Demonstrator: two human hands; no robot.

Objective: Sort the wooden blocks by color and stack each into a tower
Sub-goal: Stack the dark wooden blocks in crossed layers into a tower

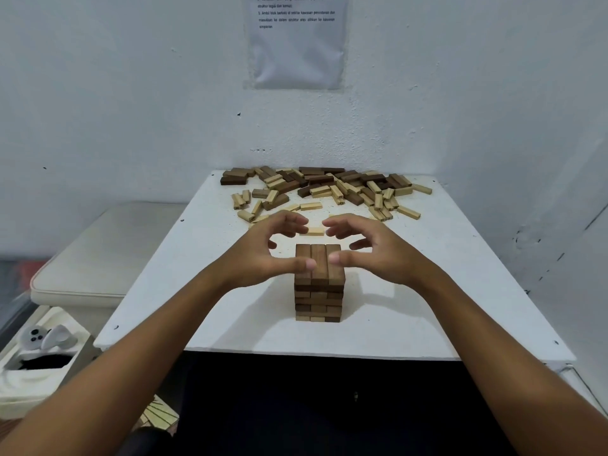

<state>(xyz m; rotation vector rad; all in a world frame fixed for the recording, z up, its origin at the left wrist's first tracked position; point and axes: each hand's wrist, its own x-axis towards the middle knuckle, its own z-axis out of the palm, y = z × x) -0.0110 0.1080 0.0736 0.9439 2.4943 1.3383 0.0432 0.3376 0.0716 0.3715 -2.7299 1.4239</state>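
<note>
A tower of dark brown wooden blocks (318,291) stands in the middle of the white table (411,307), several layers high, with three blocks side by side on top. My left hand (273,248) hovers at the tower's top left, thumb over the top layer, fingers loosely curled and holding nothing. My right hand (368,248) mirrors it at the top right, thumb tip at the top blocks, also holding nothing. A loose pile of mixed dark and light blocks (329,189) lies along the table's far edge. One light block (315,231) lies between my fingertips, behind the tower.
White walls close off the back and right side, with a printed sheet (297,41) taped up. A cushioned seat (98,255) stands left of the table. A white box holding a controller (42,350) sits on the floor at lower left, with light blocks (158,414) beside it.
</note>
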